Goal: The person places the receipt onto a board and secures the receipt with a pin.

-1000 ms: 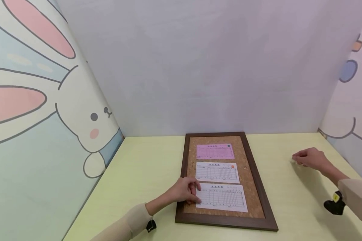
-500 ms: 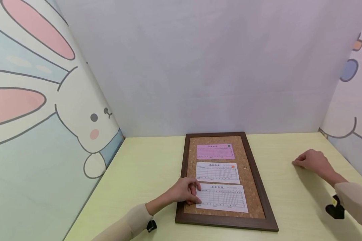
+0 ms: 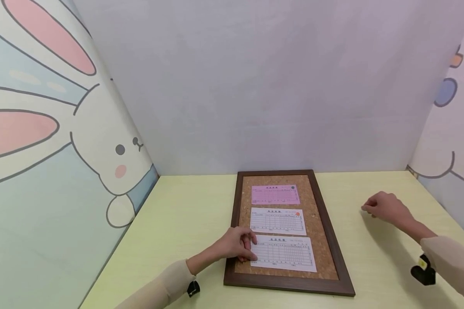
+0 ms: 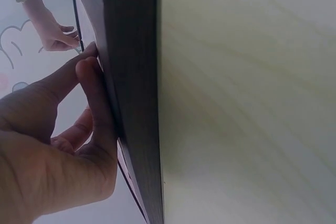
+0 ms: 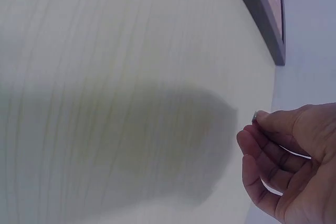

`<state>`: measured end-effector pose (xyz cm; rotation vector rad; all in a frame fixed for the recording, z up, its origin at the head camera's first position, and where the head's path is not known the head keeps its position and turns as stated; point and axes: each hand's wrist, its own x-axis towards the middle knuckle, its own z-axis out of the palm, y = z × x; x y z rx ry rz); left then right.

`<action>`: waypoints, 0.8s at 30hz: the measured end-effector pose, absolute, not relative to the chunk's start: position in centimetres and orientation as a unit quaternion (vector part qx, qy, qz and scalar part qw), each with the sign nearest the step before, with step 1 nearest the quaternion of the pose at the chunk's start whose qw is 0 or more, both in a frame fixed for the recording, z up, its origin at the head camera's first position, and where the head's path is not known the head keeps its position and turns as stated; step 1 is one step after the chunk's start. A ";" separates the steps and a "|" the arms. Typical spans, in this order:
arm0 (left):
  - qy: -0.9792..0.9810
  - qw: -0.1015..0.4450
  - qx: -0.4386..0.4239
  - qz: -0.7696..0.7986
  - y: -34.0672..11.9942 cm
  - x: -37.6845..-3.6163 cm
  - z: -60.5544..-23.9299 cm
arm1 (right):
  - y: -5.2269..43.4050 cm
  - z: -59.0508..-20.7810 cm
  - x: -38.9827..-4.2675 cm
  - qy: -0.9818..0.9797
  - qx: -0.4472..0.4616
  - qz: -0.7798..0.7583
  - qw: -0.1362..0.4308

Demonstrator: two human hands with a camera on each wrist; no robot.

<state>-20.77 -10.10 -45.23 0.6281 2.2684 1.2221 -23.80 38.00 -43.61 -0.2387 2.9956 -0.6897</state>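
Observation:
A framed cork board lies on the table with three printed slips on it. The top one is a pink slip, the middle a white slip, the lowest another white slip. My left hand rests over the frame's left side, thumb and fingertips touching the lowest slip's left edge, spread apart. Right of the board, above the table, my right hand pinches a small thumbtack between thumb and forefinger. The tack is tiny and partly covered by the fingertips.
A green dot marks the pink slip's top right corner and an orange dot the middle slip's. A pale wall stands behind the table. Side walls carry a rabbit drawing and other cartoons.
My right hand has moved a little left toward the board, with the thumbtack pinched. My left hand, the slips and the board have stayed in place.

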 end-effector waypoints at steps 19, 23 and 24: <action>0.831 0.247 0.226 0.444 -10.0 -20.9 -45.2 | 23.7 -41.5 -21.0 0.924 -0.234 -0.295 0.065; 0.833 0.246 0.226 0.441 -10.0 -21.0 -45.1 | 22.1 -42.3 -20.3 0.897 -0.278 -0.326 0.110; 0.833 0.246 0.226 0.440 -10.0 -21.0 -45.1 | 21.8 -42.6 -20.2 0.888 -0.289 -0.335 0.125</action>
